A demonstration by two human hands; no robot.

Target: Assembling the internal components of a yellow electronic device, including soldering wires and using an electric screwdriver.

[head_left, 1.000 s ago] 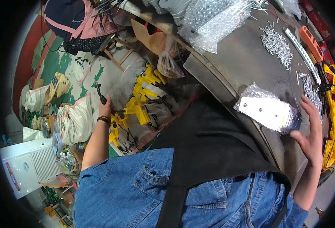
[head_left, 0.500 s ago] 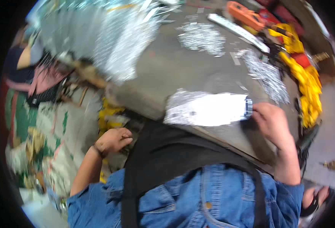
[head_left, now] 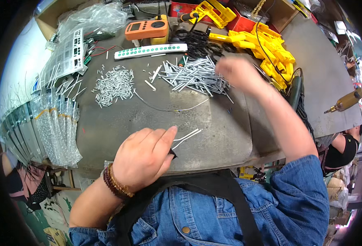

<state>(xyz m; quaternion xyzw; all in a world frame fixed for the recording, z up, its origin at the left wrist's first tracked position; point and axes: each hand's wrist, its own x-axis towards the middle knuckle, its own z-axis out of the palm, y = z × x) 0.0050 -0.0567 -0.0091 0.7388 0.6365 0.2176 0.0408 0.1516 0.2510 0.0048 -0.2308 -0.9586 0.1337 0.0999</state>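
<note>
My left hand (head_left: pixel 146 156) is closed over the near edge of the work surface, pinching a pair of thin white wires (head_left: pixel 187 138). Their free ends point away to the right. A bit of something dark shows beneath the fingers; the rest is hidden by the hand. My right hand (head_left: pixel 240 74) is smeared by motion at the right end of a pile of long, thin silver tubes (head_left: pixel 195 76). Its fingers cannot be made out. Left of that pile lies a heap of short silver pieces (head_left: pixel 113 86). A loose thin wire (head_left: pixel 172 110) curves between the piles and me.
Behind the piles are a white strip with green dots (head_left: pixel 150 51) and an orange meter (head_left: pixel 147 29). Yellow plastic parts (head_left: pixel 267 47) and black cable lie at right, a power screwdriver (head_left: pixel 345 100) beyond. Bubble-wrapped panels (head_left: pixel 58 127) with wires stand left. Another person sits far right.
The view has swung round. The white flat package by my right hand is out of sight. My left hand has come up over the table, holding wires; my right has moved to the long tubes.
</note>
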